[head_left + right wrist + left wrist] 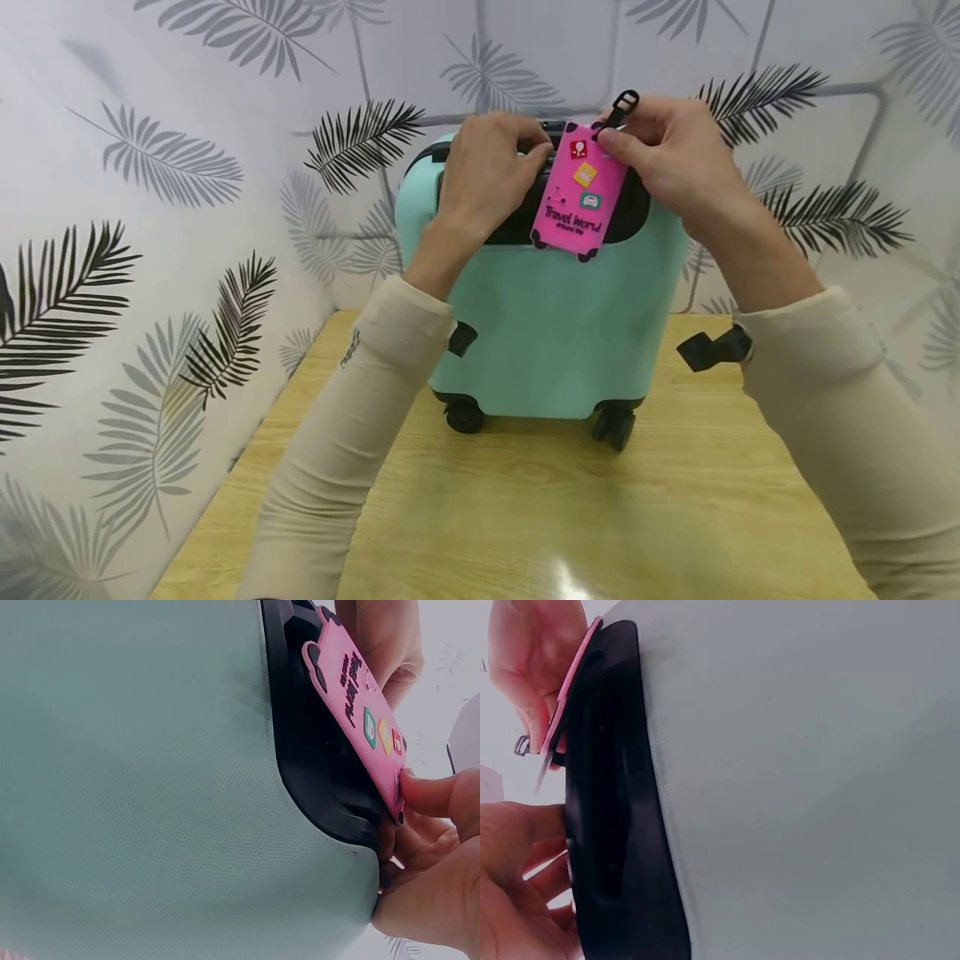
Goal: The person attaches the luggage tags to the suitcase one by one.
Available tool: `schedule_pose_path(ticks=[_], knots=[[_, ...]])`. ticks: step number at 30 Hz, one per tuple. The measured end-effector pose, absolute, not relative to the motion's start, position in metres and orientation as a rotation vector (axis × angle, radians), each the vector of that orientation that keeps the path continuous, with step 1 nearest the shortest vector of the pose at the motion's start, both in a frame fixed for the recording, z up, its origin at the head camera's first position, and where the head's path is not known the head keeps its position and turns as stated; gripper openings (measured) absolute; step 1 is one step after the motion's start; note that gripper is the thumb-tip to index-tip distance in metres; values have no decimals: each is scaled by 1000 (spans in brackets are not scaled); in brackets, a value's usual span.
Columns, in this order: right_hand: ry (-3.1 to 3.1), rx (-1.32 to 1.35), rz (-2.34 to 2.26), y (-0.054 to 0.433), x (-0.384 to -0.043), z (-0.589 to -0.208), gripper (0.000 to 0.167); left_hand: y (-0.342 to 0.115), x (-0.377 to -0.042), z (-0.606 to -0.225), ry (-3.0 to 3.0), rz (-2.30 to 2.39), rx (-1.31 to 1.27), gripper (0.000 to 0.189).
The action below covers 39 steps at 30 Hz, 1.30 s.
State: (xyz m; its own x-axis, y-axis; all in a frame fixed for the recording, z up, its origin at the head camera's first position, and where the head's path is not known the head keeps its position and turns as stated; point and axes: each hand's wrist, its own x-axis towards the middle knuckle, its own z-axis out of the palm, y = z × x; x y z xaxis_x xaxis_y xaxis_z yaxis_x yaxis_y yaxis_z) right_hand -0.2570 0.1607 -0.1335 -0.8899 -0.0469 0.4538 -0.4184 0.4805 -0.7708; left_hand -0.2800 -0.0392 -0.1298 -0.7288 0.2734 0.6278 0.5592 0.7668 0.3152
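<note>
We have the pink luggage tag (577, 190) in front of the black top panel (512, 227) of the mint suitcase (555, 333), which stands upright on the desk (570, 517). Our right hand (671, 154) pinches the tag at its upper right corner, thumb on the printed face, so it is plainly the nearer of our hands and the one that bears the tag. The tag's long axis runs close to upright in the head view, its top leaning toward the right hand and its foot slanting toward the left. Our left hand (491, 167) is just beside the tag's upper left edge, fingers bent at the top of the suitcase; we cannot tell whether they close round anything there. The relation that seems to matter most is the strap's: the black strap (615, 117) points up and to the right, above the right thumb, with its buckle end free in the air, so the tag's body lies between that strap and our left hand.
</note>
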Motion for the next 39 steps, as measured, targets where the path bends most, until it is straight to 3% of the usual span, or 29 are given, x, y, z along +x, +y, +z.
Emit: schedule_pose_path(ticks=[8,20,39], knots=[[-2386,398,1341,162,-258,-133,36,-53,-279,-119,-2354,-772,-596,26],[-2379,411,1404,160,-259,-131,33,-44,-289,-90,-2751,-479,-613,45],[-2399,403,1410,160,-261,-130,33,-29,-297,-90,-2807,-544,-563,47]])
